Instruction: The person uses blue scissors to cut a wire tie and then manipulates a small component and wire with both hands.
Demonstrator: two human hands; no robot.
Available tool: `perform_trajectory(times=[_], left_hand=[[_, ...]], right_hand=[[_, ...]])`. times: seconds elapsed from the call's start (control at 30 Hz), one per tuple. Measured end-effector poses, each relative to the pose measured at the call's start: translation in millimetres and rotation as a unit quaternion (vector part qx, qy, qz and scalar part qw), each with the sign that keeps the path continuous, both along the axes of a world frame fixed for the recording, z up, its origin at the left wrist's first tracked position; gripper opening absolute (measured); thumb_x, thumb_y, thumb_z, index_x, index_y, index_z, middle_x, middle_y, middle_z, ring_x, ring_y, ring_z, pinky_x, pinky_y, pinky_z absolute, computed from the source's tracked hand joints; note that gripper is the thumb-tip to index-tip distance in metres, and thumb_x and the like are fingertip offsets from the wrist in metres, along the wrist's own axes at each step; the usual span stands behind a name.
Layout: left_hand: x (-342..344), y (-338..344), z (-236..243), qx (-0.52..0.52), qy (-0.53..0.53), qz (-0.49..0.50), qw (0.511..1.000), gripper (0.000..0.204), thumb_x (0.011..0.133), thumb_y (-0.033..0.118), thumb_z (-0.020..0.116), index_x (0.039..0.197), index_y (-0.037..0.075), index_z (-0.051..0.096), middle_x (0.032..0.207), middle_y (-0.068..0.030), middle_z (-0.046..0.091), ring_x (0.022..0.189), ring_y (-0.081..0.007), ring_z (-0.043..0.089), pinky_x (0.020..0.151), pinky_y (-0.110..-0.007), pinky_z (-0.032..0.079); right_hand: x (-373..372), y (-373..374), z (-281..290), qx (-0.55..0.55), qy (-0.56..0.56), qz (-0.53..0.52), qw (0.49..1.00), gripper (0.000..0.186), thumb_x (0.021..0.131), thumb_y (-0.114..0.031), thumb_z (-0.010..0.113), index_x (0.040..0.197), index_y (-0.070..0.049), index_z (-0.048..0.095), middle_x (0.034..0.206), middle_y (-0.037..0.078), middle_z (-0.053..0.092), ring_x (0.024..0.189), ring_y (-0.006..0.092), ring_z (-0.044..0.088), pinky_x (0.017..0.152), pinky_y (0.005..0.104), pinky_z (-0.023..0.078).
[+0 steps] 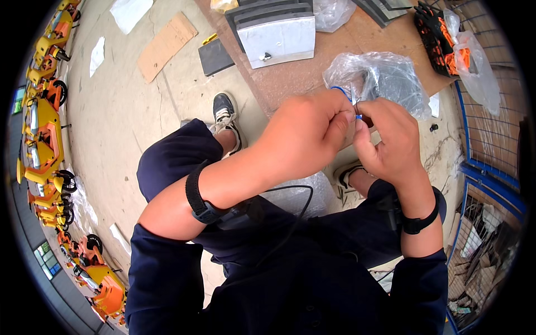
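Observation:
My left hand (312, 125) and my right hand (393, 139) meet in front of me, fingers pinched and fingertips nearly touching. Between them is a small thing with a thin blue loop (338, 90) and a narrow silvery piece (353, 94). A bit of blue also shows by the right fingertips. The fingers hide the rest, so its kind is unclear. Just beyond the hands, clear plastic wrap (375, 70) lies over a dark flat piece (399, 84) on a brown board (273, 92).
Grey panels (276, 39) stand at the board's far end. Black and orange gloves (435, 42) lie at far right beside a blue wire cage (486, 167). Cardboard (166, 47) and a dark plate (215, 57) rest on the floor; yellow scooters (47, 134) line the left.

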State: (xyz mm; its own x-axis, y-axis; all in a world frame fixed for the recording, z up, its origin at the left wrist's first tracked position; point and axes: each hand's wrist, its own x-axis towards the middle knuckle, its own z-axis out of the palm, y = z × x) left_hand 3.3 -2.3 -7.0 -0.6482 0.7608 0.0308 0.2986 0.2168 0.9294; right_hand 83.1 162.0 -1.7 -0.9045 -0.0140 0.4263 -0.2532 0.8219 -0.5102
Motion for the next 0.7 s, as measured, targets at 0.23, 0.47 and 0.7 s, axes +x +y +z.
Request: perform_trajectory(times=[0.23,0.47,0.7], left_hand=[[-2,0,-11,0.037,0.137,-0.016,0.990,0.004,0.087,0.004,0.057,0.090,0.003,0.058,0.077,-0.0133,0.059,0.069,-0.0331,0.060,0.060,-0.036,0.047],[-3,-1,-6,0.013,0.099,-0.028,0.995,0.003,0.087,0.004,0.058,0.088,0.001,0.059,0.075,-0.0107,0.059,0.063,-0.0256,0.058,0.057,-0.032,0.045],[-4,-4,6,-0.005,-0.142,-0.044,0.989,0.008,0.094,0.005,0.054,0.089,0.001,0.060,0.067,0.0018,0.055,0.061,-0.0034,0.046,0.054,-0.022,0.040]], right_hand=[[-1,-1,-10,0.042,0.016,0.018,0.999,0.010,0.065,0.000,0.062,0.071,-0.003,0.054,0.062,0.011,0.051,0.057,0.0297,0.053,0.052,0.0383,0.042],[1,-2,-7,0.058,0.000,0.028,0.998,0.011,0.064,0.001,0.063,0.069,-0.003,0.054,0.061,0.010,0.050,0.055,0.0291,0.052,0.051,0.0377,0.042],[3,1,-3,-0.030,-0.011,0.046,0.998,0.014,0.063,0.003,0.063,0.075,-0.002,0.057,0.064,0.011,0.053,0.057,0.0311,0.053,0.052,0.0380,0.042]])
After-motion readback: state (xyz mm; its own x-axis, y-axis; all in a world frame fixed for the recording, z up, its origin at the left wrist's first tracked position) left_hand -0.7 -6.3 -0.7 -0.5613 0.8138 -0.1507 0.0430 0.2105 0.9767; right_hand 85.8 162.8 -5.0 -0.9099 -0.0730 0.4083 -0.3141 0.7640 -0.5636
